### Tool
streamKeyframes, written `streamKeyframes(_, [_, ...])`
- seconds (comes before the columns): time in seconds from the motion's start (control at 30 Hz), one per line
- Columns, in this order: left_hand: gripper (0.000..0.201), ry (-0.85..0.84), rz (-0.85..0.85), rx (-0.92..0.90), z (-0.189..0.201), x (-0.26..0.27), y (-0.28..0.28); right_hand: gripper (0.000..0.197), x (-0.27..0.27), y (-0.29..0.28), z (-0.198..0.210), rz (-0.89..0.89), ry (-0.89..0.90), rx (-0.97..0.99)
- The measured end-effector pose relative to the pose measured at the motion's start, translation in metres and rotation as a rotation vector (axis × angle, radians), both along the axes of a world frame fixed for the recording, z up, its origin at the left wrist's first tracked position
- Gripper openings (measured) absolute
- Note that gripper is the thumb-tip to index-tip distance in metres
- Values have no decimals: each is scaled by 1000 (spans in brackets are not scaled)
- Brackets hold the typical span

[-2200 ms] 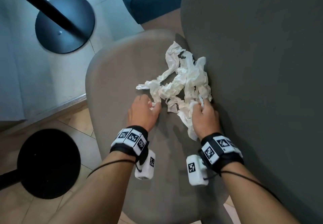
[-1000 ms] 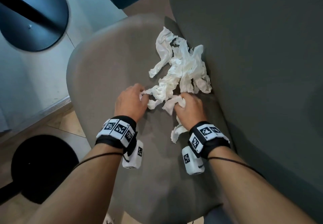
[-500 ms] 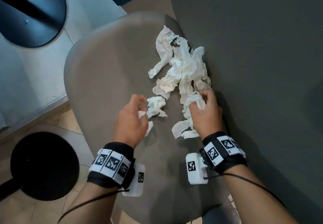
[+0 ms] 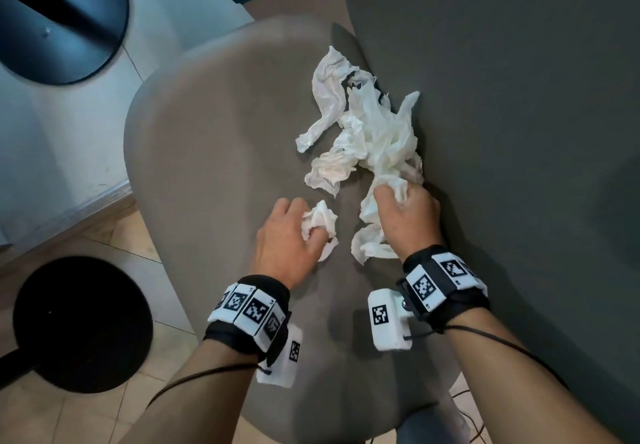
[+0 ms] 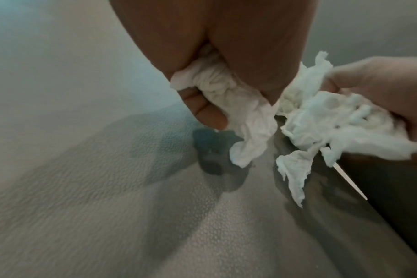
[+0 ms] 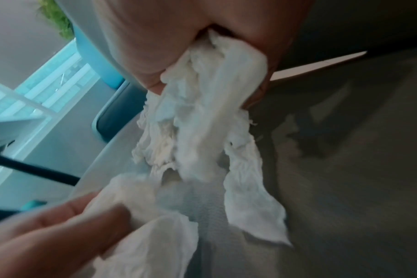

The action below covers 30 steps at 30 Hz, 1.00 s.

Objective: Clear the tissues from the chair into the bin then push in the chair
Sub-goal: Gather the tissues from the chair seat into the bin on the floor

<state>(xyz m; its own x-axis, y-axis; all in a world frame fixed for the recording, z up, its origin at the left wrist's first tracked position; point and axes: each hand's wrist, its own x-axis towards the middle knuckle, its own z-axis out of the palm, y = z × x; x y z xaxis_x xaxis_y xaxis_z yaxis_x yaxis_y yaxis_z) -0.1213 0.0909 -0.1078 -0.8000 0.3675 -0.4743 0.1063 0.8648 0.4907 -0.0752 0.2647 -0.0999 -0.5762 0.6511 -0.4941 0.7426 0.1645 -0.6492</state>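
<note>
Bare chair seat (image 4: 214, 139) left of tissue pile (image 4: 367, 132), pile against backrest (image 4: 502, 132), left hand (image 4: 287, 239) clutching small wad (image 4: 320, 224), right hand (image 4: 408, 215) grasping pile's near end

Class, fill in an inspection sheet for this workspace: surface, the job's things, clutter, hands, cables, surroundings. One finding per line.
Surface: grey chair seat, backrest on the right.
Job's things: loose tissues lie by the backrest; no bin in view.
Clutter: nothing seen.
Hands: left hand grips a small wad; right hand grips a tissue strip.
Cables: thin black cords run along both forearms.
Surroundings: round black bases on the floor.
</note>
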Motion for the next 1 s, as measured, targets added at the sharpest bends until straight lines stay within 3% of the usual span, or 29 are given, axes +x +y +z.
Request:
streamKeyframes(0.13, [15, 25, 87, 106, 10, 4, -15, 54, 24, 0, 18, -86, -52, -69])
streamKeyframes(0.2, [12, -17, 164, 149, 19, 6, -19, 44, 34, 0, 23, -126, -36, -93])
streamKeyframes(0.3, [36, -74, 205, 226, 34, 13, -22, 19, 45, 1, 30, -173, 14, -42])
streamKeyframes(0.37, [38, -89, 216, 259, 37, 20, -25, 10, 51, 1, 33, -183, 51, 24])
streamKeyframes(0.5, [26, -86, 231, 222, 47, 36, -28, 22, 58, 3, 42, -212, 152, 60])
streamKeyframes(0.67, [13, -57, 272, 231, 67, 57, -32, 20, 60, 5, 57, -228, 314, 77])
streamKeyframes(0.77, [24, -95, 361, 260, 76, 71, -35, 25, 61, 2, 66, -212, 348, -18])
streamKeyframes(0.9, [40, -19, 467, 230, 87, 89, -39, 3, 65, -4, 76, -138, 305, -166])
streamKeyframes(1.0, [45, -19, 571, 192, 92, 101, -41, 26, 67, -8, 77, -54, 302, -219])
